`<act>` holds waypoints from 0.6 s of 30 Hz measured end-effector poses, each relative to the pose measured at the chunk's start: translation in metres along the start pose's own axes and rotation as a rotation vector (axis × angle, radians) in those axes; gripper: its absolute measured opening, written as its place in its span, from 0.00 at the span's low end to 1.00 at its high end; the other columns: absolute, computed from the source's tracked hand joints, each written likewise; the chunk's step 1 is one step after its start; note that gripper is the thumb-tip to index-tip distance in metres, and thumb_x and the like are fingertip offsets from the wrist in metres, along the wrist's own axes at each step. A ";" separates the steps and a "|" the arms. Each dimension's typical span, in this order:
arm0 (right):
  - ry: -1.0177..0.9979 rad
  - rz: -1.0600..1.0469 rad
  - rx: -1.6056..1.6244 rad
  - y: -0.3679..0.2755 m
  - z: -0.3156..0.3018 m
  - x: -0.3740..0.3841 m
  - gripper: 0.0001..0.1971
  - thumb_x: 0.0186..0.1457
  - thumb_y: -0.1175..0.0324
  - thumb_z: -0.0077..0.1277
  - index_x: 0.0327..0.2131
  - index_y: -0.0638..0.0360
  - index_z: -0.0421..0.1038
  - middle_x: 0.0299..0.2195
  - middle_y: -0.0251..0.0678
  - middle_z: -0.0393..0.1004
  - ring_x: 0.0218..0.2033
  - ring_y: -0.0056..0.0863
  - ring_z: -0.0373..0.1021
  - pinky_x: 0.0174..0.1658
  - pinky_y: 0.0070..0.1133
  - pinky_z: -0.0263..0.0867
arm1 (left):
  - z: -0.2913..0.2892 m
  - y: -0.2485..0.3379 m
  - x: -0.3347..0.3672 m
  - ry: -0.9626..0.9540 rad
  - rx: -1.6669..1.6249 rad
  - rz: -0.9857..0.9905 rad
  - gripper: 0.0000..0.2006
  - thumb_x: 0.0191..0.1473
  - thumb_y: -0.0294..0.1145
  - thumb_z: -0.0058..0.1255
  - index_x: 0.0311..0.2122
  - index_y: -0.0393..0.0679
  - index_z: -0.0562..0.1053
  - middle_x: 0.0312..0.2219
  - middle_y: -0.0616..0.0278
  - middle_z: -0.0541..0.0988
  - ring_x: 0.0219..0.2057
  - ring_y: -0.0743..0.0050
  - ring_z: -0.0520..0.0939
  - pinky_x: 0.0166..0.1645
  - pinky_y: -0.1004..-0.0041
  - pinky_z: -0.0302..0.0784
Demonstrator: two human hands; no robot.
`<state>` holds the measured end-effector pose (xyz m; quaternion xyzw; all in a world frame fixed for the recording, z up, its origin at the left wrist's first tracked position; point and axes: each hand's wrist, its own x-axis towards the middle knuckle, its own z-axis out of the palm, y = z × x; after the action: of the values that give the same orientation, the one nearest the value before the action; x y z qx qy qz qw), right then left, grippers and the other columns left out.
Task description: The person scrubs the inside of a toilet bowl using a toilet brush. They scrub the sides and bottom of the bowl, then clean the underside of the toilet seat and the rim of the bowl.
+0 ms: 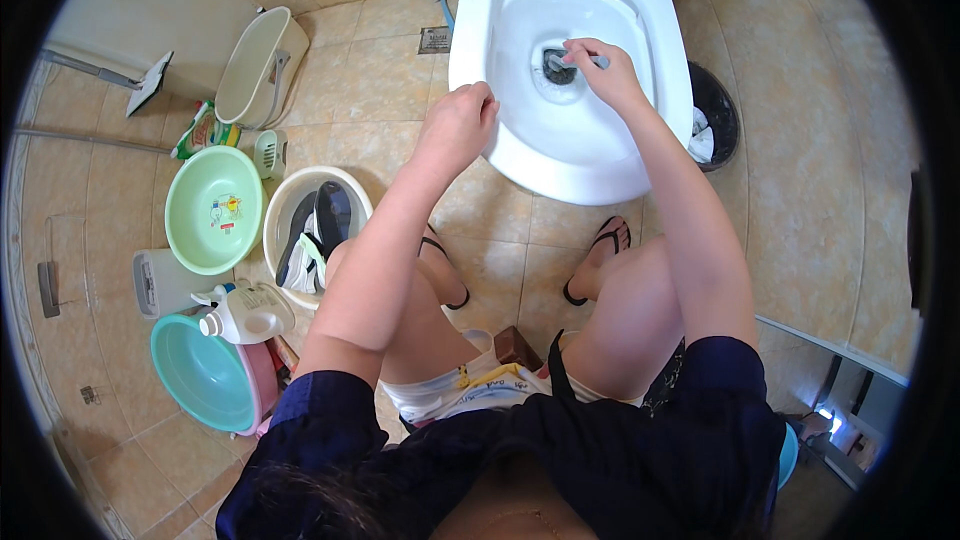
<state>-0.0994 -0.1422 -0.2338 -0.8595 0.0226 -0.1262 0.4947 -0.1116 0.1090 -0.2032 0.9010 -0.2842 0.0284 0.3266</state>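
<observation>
Ahead of me is a white toilet [580, 185] with its seat raised. My right hand [605, 70] reaches over the bowl, its fingers wrapped round the short grey handle of a brush [562, 62]. The brush slants down to the dark drain opening at the bottom of the bowl, and I cannot separate its head clearly from that opening. My left hand [462, 125] is closed in a loose fist beside the toilet's left rim, with nothing visible in it.
On the left stand a green basin [213, 230], a cream basin [365, 202] holding shoes, a teal basin [200, 380], a white jug [258, 315] and a beige bin [235, 80]. A blue-handled brush [443, 5] lies left of the toilet. A black bin [725, 105] stands right.
</observation>
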 end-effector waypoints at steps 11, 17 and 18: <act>0.261 0.133 0.487 -0.061 -0.028 -0.009 0.14 0.54 0.75 0.35 0.30 0.64 0.74 0.30 0.36 0.76 0.37 0.24 0.74 0.40 0.20 0.68 | 0.002 -0.002 -0.002 -0.002 -0.006 0.002 0.07 0.51 0.28 0.48 0.29 0.35 0.72 0.24 0.46 0.76 0.28 0.48 0.78 0.34 0.61 0.73; 0.243 -0.027 0.594 -0.093 -0.035 -0.021 0.13 0.54 0.74 0.35 0.28 0.63 0.73 0.31 0.36 0.76 0.38 0.25 0.73 0.40 0.21 0.69 | 0.003 0.000 0.000 -0.004 0.006 0.011 0.07 0.51 0.28 0.48 0.29 0.35 0.72 0.24 0.46 0.76 0.28 0.48 0.78 0.34 0.61 0.72; 0.226 -0.041 0.568 -0.088 -0.030 -0.021 0.13 0.54 0.74 0.35 0.28 0.63 0.73 0.31 0.36 0.76 0.38 0.24 0.73 0.40 0.20 0.69 | 0.004 -0.002 0.000 -0.001 0.006 0.015 0.07 0.51 0.29 0.48 0.29 0.35 0.72 0.25 0.46 0.76 0.28 0.48 0.78 0.34 0.61 0.72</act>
<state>-0.1341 -0.1192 -0.1480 -0.6677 0.0240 -0.2323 0.7069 -0.1111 0.1077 -0.2068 0.8999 -0.2910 0.0312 0.3234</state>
